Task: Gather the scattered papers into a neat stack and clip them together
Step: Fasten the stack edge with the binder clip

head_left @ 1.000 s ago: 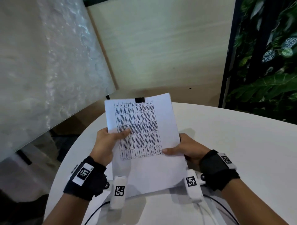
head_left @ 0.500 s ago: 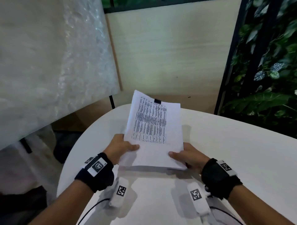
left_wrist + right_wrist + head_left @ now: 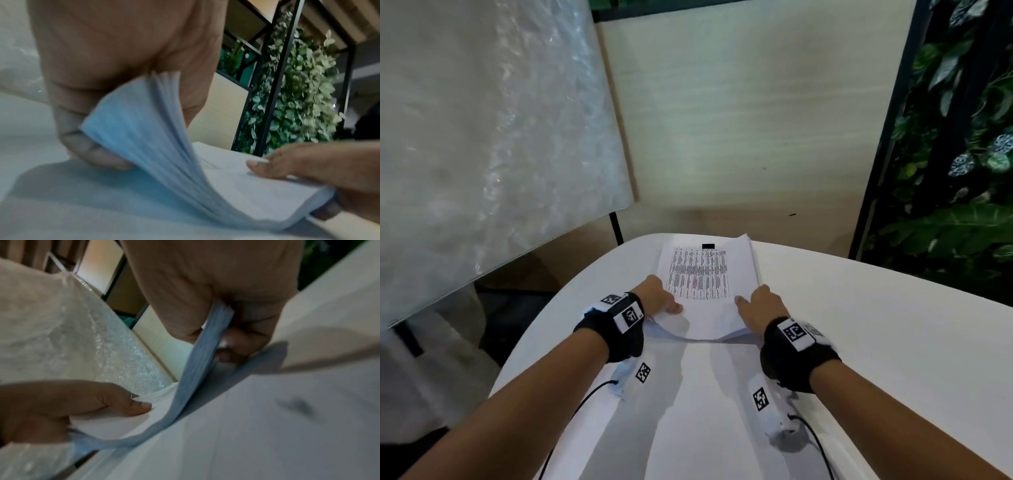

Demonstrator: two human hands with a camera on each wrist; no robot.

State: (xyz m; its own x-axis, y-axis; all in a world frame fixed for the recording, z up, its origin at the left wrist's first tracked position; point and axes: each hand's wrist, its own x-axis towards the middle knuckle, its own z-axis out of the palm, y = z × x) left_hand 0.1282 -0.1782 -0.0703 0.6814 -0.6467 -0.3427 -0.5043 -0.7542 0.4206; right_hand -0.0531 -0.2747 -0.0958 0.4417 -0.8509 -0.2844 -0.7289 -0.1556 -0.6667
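A white tabletop (image 3: pixel 859 342) is seen beneath both hands, with a bubble-wrapped panel (image 3: pixel 482 137) standing beyond the left hand and a wall of green foliage (image 3: pixel 962 171) beyond the right. A stack of papers (image 3: pixel 709 301) is laid on the tabletop between the hands, its far part flat and its near edge bowed, the two near corners being lifted. The top sheet is printed with a dense table. The near left corner is gripped by the left hand (image 3: pixel 659 298), thumb on top and fingers (image 3: pixel 96 154) curled beneath the fanned sheets. The near right corner is pinched by the right hand (image 3: pixel 760 308) in the same manner, thumb above and fingers (image 3: pixel 236 344) tucked under. A small black clip (image 3: pixel 708 246) is seen at the middle of the far edge, well away from both hands.
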